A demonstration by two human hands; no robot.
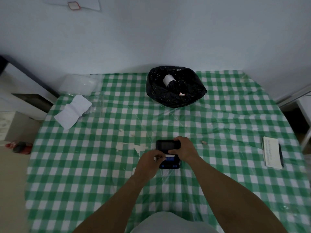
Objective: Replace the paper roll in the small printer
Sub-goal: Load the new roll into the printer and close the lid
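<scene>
White paper strip (169,155) lying crosswise at the printer (168,153) slot, nearest the left hand (149,163), fingers pinching its end. Right hand (184,149) clasping the lid, steadying.

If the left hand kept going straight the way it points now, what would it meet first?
The left hand points right, across the small printer; it would likely meet the right hand gripping the printer's far side first, though depth is unclear.

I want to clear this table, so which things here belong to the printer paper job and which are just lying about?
In use:
small printer
paper strip at its slot
left hand
right hand
paper roll in the black bin bag

Lying about:
folded white paper
notepad
pen
clear plastic bag
</scene>
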